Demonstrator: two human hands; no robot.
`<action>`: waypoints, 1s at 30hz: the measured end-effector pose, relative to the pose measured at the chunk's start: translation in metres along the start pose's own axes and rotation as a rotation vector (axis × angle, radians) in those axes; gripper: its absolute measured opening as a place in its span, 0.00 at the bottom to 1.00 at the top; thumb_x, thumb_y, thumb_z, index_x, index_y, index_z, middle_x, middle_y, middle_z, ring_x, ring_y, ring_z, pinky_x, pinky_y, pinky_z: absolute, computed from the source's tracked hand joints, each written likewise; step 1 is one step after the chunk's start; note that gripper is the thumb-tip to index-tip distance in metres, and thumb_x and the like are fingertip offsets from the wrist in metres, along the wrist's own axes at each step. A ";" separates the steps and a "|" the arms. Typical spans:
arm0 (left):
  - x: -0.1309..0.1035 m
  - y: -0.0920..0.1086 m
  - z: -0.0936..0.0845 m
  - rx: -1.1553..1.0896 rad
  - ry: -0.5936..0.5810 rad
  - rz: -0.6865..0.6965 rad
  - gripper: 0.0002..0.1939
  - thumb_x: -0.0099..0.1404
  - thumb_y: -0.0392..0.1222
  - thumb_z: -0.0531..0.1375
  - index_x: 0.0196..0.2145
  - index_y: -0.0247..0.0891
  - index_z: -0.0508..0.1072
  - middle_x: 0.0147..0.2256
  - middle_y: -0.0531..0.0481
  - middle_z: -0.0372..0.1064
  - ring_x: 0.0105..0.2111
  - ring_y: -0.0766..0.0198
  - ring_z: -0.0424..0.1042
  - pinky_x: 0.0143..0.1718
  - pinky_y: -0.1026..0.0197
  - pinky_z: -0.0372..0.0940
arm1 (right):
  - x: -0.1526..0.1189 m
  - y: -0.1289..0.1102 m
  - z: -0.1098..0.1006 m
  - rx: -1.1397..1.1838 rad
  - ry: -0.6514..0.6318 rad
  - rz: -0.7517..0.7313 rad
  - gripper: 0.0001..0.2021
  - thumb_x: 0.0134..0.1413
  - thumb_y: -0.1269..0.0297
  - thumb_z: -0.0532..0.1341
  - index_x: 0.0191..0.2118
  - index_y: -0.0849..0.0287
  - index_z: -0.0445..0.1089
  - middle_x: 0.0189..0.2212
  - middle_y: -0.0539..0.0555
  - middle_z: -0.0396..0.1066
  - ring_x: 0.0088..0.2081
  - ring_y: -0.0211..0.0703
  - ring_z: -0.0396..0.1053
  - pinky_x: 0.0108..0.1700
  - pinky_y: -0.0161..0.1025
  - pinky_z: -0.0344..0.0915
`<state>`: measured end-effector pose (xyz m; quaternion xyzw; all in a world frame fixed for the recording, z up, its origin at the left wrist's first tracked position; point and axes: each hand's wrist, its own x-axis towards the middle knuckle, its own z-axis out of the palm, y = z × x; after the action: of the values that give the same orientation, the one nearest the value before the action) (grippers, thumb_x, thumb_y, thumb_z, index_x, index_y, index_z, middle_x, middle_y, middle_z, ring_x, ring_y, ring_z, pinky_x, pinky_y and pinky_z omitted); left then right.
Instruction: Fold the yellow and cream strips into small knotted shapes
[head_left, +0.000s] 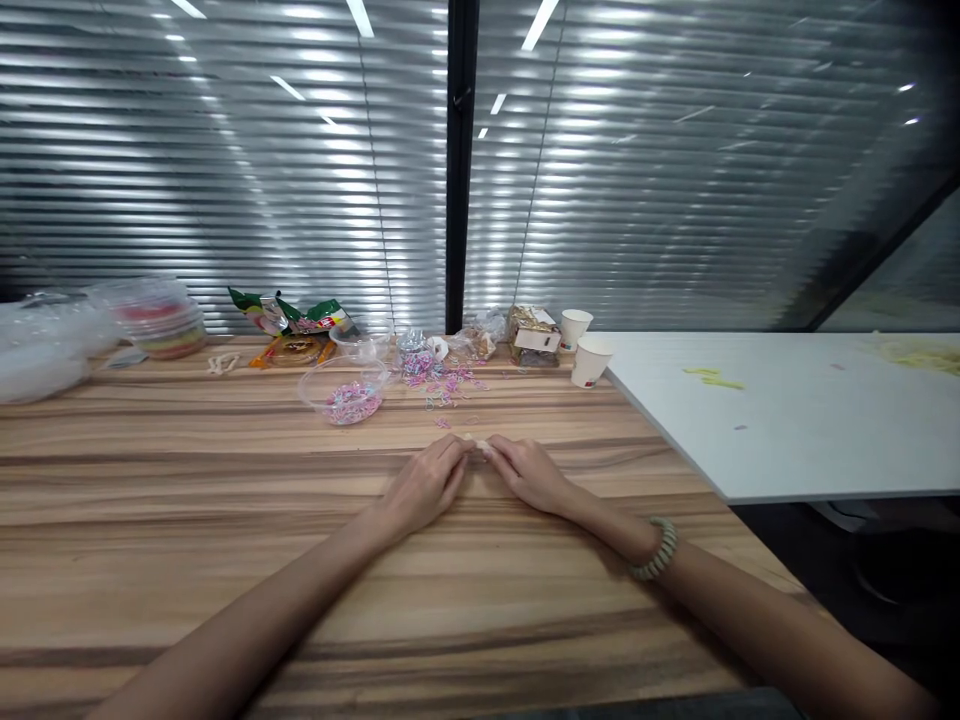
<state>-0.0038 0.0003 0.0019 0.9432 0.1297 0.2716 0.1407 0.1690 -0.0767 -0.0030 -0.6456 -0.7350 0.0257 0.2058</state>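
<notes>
Over the middle of the wooden table (337, 600), my left hand (427, 482) and my right hand (531, 474) meet at the fingertips. Between them is a small cream-coloured piece (481, 444), pinched from both sides. Fingers cover most of it, so its kind and full shape cannot be made out. A beaded bracelet (655, 549) circles my right wrist. Just beyond the hands lie scattered small pink, purple and blue looped bits (442, 395). A clear plastic bowl (311, 390) to the left holds more of these.
Two paper cups (592, 362) stand at the back right, beside a small open box (536, 335). A green snack bag (300, 318), cream pieces (223, 363) and stacked plastic tubs (161, 318) line the back left. Yellow strips (712, 379) lie on the adjoining white table (810, 440).
</notes>
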 end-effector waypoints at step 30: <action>0.006 -0.008 0.001 -0.638 0.136 -0.324 0.22 0.51 0.42 0.62 0.43 0.35 0.64 0.39 0.44 0.65 0.36 0.63 0.69 0.35 0.59 0.68 | -0.001 0.000 -0.002 0.086 -0.008 -0.128 0.13 0.61 0.64 0.45 0.36 0.60 0.64 0.29 0.54 0.70 0.29 0.39 0.66 0.32 0.32 0.56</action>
<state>0.0006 0.0093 0.0012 0.7989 0.1950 0.3345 0.4603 0.1696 -0.0777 -0.0012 -0.5878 -0.7737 0.0468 0.2317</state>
